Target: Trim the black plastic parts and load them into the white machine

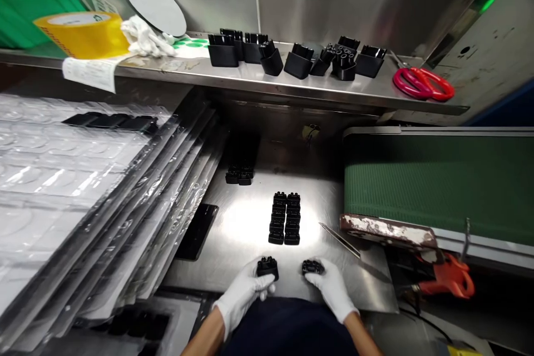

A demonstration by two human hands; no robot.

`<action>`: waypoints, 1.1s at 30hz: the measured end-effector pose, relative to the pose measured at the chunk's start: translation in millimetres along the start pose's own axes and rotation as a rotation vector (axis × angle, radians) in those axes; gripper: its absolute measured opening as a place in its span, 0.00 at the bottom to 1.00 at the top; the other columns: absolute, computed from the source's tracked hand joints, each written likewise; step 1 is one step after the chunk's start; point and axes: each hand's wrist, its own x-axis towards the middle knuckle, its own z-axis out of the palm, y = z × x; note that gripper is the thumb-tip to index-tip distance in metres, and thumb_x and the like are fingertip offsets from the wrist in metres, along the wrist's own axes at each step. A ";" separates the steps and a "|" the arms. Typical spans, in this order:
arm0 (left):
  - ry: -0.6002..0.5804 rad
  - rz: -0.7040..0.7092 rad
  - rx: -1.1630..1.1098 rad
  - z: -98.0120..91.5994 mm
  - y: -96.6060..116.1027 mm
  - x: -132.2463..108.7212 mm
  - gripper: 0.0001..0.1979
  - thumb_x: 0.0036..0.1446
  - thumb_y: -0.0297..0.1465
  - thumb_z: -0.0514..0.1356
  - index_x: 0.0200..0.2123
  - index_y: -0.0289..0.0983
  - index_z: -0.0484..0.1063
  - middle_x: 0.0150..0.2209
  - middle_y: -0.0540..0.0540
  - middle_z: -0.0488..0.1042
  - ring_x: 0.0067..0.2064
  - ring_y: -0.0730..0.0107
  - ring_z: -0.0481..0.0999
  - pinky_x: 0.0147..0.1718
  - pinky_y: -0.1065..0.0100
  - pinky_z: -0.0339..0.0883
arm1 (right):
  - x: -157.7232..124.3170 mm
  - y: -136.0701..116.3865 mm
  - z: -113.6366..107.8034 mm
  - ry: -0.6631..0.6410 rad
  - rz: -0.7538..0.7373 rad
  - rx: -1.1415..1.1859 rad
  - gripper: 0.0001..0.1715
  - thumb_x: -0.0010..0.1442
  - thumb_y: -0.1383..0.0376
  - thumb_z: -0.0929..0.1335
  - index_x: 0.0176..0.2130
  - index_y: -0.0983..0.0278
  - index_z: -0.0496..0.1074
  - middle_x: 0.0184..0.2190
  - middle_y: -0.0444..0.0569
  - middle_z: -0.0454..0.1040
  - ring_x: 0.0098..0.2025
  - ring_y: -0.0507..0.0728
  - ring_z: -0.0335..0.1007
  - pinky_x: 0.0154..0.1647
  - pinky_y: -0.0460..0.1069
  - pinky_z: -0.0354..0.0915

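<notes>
My left hand, in a white glove, is closed around a black plastic part with small knobs along its top. My right hand, gloved as well, grips a similar black plastic part between thumb and fingers. Both are held low over the metal worktable, close to my body. Just beyond them, two touching columns of black parts stand on the table. A pair of metal tweezers lies to the right of these columns. Farther back on the left sits another group of black parts.
Stacked clear plastic trays fill the left, beside a dark phone-like slab. A green conveyor belt borders the right, with orange-handled pliers below. The shelf holds yellow tape, black parts and red scissors.
</notes>
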 end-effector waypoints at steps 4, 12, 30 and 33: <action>-0.072 0.043 0.022 13.8 24.9 -12.2 0.19 0.52 0.36 0.67 0.41 0.30 0.68 0.27 0.45 0.72 0.23 0.78 0.63 0.22 0.73 0.52 | -23.8 -49.9 11.1 -0.053 -0.030 -0.008 0.17 0.44 0.66 0.73 0.38 0.66 0.76 0.35 0.51 0.80 0.39 0.63 0.76 0.43 0.55 0.70; -0.374 0.269 0.148 45.9 102.9 -61.0 0.24 0.33 0.20 0.73 0.37 0.38 0.76 0.31 0.50 0.75 0.28 0.74 0.70 0.27 0.73 0.64 | -112.9 -186.5 -14.6 0.029 -0.366 -0.391 0.16 0.47 0.64 0.74 0.39 0.51 0.80 0.35 0.40 0.79 0.37 0.56 0.76 0.40 0.49 0.73; -0.573 0.427 0.160 59.1 114.3 -57.6 0.27 0.35 0.15 0.73 0.40 0.43 0.80 0.34 0.49 0.76 0.31 0.71 0.74 0.30 0.71 0.69 | -132.8 -216.9 -34.7 0.161 -0.690 -0.715 0.07 0.52 0.63 0.73 0.35 0.53 0.77 0.22 0.42 0.73 0.23 0.53 0.70 0.28 0.47 0.73; -0.558 0.407 0.208 58.5 118.9 -57.9 0.27 0.36 0.15 0.72 0.41 0.43 0.80 0.35 0.50 0.76 0.33 0.70 0.75 0.32 0.70 0.69 | -132.6 -221.1 -33.9 0.134 -0.653 -0.686 0.05 0.52 0.62 0.73 0.33 0.51 0.77 0.22 0.43 0.73 0.21 0.53 0.69 0.25 0.48 0.73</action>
